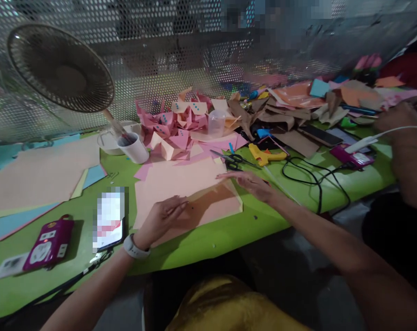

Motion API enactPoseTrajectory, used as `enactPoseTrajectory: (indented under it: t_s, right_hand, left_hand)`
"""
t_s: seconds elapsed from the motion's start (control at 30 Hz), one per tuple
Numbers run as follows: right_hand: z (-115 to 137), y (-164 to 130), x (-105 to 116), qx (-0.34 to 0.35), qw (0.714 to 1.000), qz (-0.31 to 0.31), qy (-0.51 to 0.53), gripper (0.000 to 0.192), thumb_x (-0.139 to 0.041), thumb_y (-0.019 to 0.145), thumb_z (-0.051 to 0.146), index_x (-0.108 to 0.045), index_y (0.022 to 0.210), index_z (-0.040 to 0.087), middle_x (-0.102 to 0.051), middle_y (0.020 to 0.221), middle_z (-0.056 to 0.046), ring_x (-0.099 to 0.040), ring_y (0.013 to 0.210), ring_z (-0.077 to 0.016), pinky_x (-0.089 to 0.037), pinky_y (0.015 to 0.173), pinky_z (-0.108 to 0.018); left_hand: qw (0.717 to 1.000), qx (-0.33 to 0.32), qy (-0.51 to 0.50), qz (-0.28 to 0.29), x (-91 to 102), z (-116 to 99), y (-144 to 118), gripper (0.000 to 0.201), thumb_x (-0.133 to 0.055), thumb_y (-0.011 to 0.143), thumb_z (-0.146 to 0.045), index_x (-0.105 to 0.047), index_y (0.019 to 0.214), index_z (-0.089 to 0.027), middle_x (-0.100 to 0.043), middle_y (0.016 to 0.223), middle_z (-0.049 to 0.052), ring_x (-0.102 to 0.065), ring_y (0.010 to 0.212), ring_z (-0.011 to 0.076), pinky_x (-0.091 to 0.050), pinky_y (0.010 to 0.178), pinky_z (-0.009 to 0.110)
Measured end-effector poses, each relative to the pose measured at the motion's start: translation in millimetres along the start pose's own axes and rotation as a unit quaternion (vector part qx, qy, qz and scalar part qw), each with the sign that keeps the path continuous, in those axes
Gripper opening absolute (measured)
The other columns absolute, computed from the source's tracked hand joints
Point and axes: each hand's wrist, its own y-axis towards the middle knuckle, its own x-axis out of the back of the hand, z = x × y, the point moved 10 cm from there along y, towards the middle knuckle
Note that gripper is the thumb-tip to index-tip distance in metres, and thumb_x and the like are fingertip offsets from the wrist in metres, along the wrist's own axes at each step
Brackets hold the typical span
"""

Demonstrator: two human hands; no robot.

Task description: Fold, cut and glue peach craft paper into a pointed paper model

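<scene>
While flat, both hands (163,216) (249,181) press pink paper (180,184)

The room is dim, and soft light from above falls mostly on the bright green tabletop (208,241), while the near edge and everything below it sink into dark. Both hands throw soft shadows onto the pale pink paper sheet (180,184). The perforated metal screen (160,69) at the back glints with small highlights. Straight lines bow toward the edges and the corners smear. The round mesh-guarded desk fan (60,68) looks soft. Pixelated blocks cover the black phone's screen (109,219) and patches along the top.
</scene>
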Motion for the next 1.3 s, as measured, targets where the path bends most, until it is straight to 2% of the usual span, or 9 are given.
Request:
enactPoseTrajectory:
  t_s: [0.1, 0.2, 0.33, 0.43, 0.53, 0.67, 0.9, 1.1, 1.3]
  right_hand:
    - [-3, 8, 7, -0.013, 0.997, -0.046, 0.060, 0.049, -0.061, 0.082, 0.063, -0.074, 0.099, 0.019, -0.073, 0.106, -0.008, -0.067, 0.100, -0.0241, -0.051, 0.088, -0.037]
    - [-9, 19, -3, -0.046, 0.996, -0.056, 0.057, 0.042, -0.059, 0.085, 0.058, -0.070, 0.078, 0.017, -0.069, 0.075, -0.002, -0.063, 0.073, -0.0166, -0.048, 0.068, -0.028]
    - [-9, 35, -12, -0.057, 0.996, -0.069, 0.005, 0.042, -0.058, 0.085, 0.055, -0.064, 0.069, 0.017, -0.062, 0.063, 0.001, -0.057, 0.063, -0.0134, -0.043, 0.061, -0.025]
    - [5, 44, -8, -0.029, 0.992, -0.102, -0.064, 0.036, -0.054, 0.090, 0.049, -0.068, 0.081, 0.018, -0.070, 0.079, -0.004, -0.064, 0.076, -0.0186, -0.049, 0.072, -0.030]
    - [41, 43, -6, 0.082, 0.972, -0.159, -0.150, 0.036, -0.047, 0.096, 0.043, -0.066, 0.114, 0.018, -0.069, 0.115, -0.011, -0.060, 0.113, -0.0264, -0.044, 0.101, -0.044]
    - [68, 34, -59, 0.235, 0.941, -0.022, -0.243, 0.044, -0.043, 0.099, 0.043, -0.057, 0.133, 0.018, -0.057, 0.140, -0.012, -0.046, 0.135, -0.0253, -0.028, 0.117, -0.049]
    - [38, 36, -87, 0.187, 0.933, 0.042, -0.306, 0.068, -0.039, 0.096, 0.059, -0.048, 0.142, 0.011, -0.034, 0.155, -0.019, -0.026, 0.147, -0.0299, -0.020, 0.120, -0.054]
    - [32, 36, -89, 0.175, 0.940, 0.058, -0.287, 0.067, -0.037, 0.097, 0.060, -0.045, 0.145, 0.014, -0.040, 0.152, -0.016, -0.036, 0.142, -0.0280, -0.028, 0.118, -0.050]
    - [40, 23, -96, 0.197, 0.940, 0.077, -0.268, 0.062, -0.040, 0.097, 0.056, -0.053, 0.139, 0.012, -0.049, 0.145, -0.017, -0.044, 0.137, -0.0281, -0.036, 0.114, -0.046]
  left_hand:
    - [0.994, 0.083, -0.067, 0.017, 0.9, 11, -2, 0.040, -0.052, 0.092, -0.049, -0.069, 0.073, -0.019, -0.064, 0.065, 0.000, -0.059, 0.062, 0.0144, -0.048, 0.056, 0.025]
    - [0.985, 0.139, -0.098, 0.031, -3.1, 20, -4, 0.046, -0.052, 0.091, -0.052, -0.059, 0.062, -0.018, -0.048, 0.053, -0.004, -0.045, 0.050, 0.0093, -0.032, 0.045, 0.022]
    - [0.986, 0.143, -0.081, -0.011, 4.1, 25, -1, 0.032, -0.058, 0.089, -0.049, -0.065, 0.092, -0.018, -0.061, 0.070, -0.001, -0.056, 0.062, 0.0116, -0.041, 0.055, 0.022]
    - [0.993, 0.114, -0.020, -0.030, 10.4, 23, 3, 0.041, -0.056, 0.091, -0.042, -0.056, 0.125, -0.020, -0.065, 0.074, -0.001, -0.059, 0.064, 0.0128, -0.045, 0.058, 0.023]
    - [0.992, 0.085, 0.084, -0.048, 17.2, 22, 5, 0.035, -0.048, 0.095, -0.034, -0.057, 0.126, -0.020, -0.067, 0.072, 0.000, -0.060, 0.062, 0.0141, -0.045, 0.059, 0.025]
    - [0.974, 0.020, 0.215, -0.066, 21.6, 17, 5, 0.024, -0.047, 0.095, -0.024, -0.066, 0.109, -0.019, -0.075, 0.091, 0.007, -0.067, 0.074, 0.0191, -0.048, 0.071, 0.034]
    - [0.982, 0.026, 0.177, -0.053, 21.7, 31, 6, 0.026, -0.046, 0.097, -0.028, -0.068, 0.107, -0.020, -0.076, 0.098, 0.006, -0.069, 0.079, 0.0203, -0.050, 0.080, 0.037]
    - [0.992, 0.057, 0.103, -0.039, 30.4, 33, 1, 0.027, -0.050, 0.094, -0.033, -0.071, 0.106, -0.019, -0.076, 0.098, 0.008, -0.068, 0.082, 0.0196, -0.052, 0.075, 0.033]
    - [0.987, 0.148, -0.016, 0.052, 29.7, 46, -7, 0.035, -0.051, 0.093, -0.041, -0.069, 0.115, -0.021, -0.070, 0.073, 0.002, -0.056, 0.054, 0.0105, -0.042, 0.048, 0.020]
